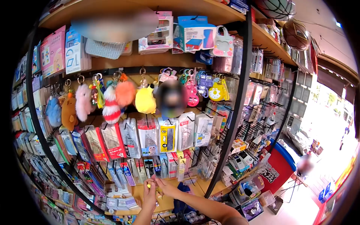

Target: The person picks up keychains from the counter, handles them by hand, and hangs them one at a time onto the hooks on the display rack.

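My left hand (149, 195) is raised in front of the lowest row of hanging packets, its fingers closed around a small yellow object (149, 185) whose kind I cannot make out. Right beside it is my right hand (168, 188), reaching in from the right with its fingers bent together near the left fingertips. Whatever it grips, if anything, is too small to tell. Just behind both hands hang narrow stationery packets (149, 166). Below them lies a wooden shelf (165, 204).
Black hooks carry plush keychains, among them a yellow one (145, 100), above boxed packets (167, 135). A black upright post (229, 131) stands to the right. Clear plastic bins (249, 189) sit low beside a red panel (279, 168). Flat packs (117, 203) lie on the shelf.
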A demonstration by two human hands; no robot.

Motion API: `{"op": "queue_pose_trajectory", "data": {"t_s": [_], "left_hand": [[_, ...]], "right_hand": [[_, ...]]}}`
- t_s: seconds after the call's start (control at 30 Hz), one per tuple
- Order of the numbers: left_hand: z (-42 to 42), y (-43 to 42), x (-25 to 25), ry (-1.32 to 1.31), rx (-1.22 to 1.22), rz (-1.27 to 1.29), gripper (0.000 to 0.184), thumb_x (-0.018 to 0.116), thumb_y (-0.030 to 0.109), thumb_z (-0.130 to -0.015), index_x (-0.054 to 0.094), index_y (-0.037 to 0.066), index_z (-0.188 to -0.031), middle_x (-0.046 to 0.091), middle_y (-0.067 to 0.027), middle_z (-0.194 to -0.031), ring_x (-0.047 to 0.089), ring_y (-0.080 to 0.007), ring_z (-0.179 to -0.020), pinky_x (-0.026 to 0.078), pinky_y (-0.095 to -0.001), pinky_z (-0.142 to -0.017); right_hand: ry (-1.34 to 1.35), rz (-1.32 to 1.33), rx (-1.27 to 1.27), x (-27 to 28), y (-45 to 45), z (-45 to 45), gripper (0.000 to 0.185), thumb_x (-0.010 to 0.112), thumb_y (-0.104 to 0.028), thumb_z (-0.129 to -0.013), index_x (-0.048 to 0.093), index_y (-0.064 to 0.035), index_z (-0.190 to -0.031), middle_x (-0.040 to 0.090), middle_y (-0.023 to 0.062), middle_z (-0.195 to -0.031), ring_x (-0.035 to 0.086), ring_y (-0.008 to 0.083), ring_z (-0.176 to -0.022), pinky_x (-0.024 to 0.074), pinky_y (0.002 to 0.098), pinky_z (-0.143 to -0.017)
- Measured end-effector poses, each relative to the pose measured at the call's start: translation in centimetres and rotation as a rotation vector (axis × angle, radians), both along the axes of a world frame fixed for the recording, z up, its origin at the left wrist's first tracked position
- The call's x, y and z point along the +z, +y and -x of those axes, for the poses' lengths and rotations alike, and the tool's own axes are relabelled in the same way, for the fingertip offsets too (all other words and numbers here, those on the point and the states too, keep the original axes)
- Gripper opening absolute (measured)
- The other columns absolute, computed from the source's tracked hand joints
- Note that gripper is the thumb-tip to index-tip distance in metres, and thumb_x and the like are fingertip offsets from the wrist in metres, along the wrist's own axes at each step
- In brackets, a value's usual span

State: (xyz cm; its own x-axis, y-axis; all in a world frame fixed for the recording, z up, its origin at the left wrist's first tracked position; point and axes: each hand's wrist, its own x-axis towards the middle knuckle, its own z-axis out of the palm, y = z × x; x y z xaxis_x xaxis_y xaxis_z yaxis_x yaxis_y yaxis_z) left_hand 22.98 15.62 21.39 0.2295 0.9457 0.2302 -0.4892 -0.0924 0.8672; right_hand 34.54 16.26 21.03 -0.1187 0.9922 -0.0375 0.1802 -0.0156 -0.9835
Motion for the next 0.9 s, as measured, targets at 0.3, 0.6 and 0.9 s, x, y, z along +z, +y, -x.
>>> {"op": "queue_pose_trajectory", "data": {"t_s": [0.3,0.6,0.9], "left_hand": [[-1.9,-0.4,3.1,0.049,-0.059,-0.154,0.013,0.040,0.017,-0.090,0.042,0.004,-0.088,0.060,-0.0155,-0.097,0.052,-0.0149,-0.084,0.041,-0.0241,-0.076],[-5.6,-4.8,7.1,0.111,-0.338,-0.101,0.024,0.038,0.025,-0.090,0.036,0.005,-0.076,0.057,-0.0161,-0.075,0.054,-0.0193,-0.069,0.043,-0.0305,-0.071],[-6.1,-3.1,4.4,0.335,-0.212,-0.196,0.024,0.049,0.025,-0.089,0.054,0.002,-0.096,0.055,-0.0034,-0.089,0.051,-0.0097,-0.080,0.040,-0.0231,-0.071]], "right_hand": [[0.307,0.345,0.088,3.6,-4.6,-0.7,0.065,0.024,-0.073,-0.078,0.046,-0.0120,-0.082,0.035,-0.0023,-0.044,0.027,0.0046,-0.031,0.0169,0.0198,-0.030],[0.705,0.237,0.451,3.1,-8.8,-4.4,0.029,0.053,-0.027,-0.085,0.036,-0.0155,-0.065,0.024,-0.0072,-0.042,0.020,0.0013,-0.032,0.0149,0.0183,-0.030],[-0.255,-0.312,-0.372,2.2,-9.1,-4.3,0.037,0.056,-0.007,-0.066,0.042,0.0055,-0.098,0.055,0.0209,-0.081,0.056,0.0359,-0.079,0.0454,0.0392,-0.067]]}}
